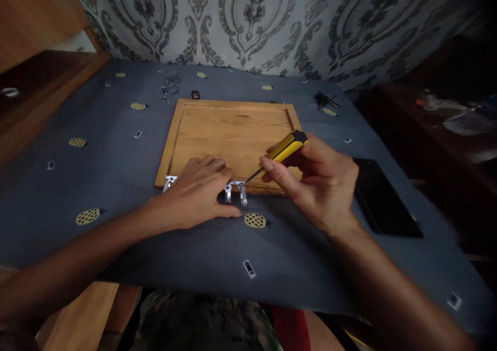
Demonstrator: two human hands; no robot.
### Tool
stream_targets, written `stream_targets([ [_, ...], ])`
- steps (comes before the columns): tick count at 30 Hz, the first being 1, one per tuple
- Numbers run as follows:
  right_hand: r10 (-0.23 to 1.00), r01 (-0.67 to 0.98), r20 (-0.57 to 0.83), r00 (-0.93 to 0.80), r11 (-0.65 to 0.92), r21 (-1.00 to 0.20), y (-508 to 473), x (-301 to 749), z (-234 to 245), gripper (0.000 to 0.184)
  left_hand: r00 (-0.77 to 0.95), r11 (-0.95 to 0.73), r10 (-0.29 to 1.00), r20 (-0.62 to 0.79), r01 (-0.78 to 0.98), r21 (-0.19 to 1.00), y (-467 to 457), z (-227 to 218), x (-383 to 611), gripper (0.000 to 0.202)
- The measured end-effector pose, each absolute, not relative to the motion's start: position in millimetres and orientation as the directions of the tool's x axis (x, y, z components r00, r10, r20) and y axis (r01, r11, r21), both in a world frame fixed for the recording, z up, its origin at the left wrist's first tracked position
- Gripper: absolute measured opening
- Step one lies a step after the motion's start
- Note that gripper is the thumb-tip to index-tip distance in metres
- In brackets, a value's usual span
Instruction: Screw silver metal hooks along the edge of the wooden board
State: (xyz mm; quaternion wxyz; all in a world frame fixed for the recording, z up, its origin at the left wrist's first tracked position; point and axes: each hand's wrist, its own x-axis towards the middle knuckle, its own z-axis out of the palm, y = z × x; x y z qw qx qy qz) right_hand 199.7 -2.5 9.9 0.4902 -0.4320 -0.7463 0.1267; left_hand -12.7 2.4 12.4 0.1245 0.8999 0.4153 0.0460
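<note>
A yellow and black screwdriver is gripped in my right hand. Its thin shaft slants down to the left, and the tip meets a silver metal hook rail at the near edge of a framed wooden board. My left hand is bent over the rail, fingers on the board side and thumb in front by the hooks, holding it against the edge. That hand covers the rail's middle; one end shows at its left. A row of small dark marks runs along the board's edge right of the tip.
A blue-grey cloth with pineapple prints covers the table. Beyond the board lie small metal pieces, a small dark object and some keys. A black phone lies beside my right hand. Patterned fabric hangs behind.
</note>
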Motion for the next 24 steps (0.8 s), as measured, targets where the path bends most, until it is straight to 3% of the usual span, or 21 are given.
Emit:
stream_targets([
  [24, 0.794, 0.502, 0.591, -0.14, 0.572, -0.649, -2.7, 197.8, 10.7, 0.037, 0.643, -0.611, 0.764, -0.049, 0.746, 0.266, 3.2, 14.5, -10.7, 0.044],
])
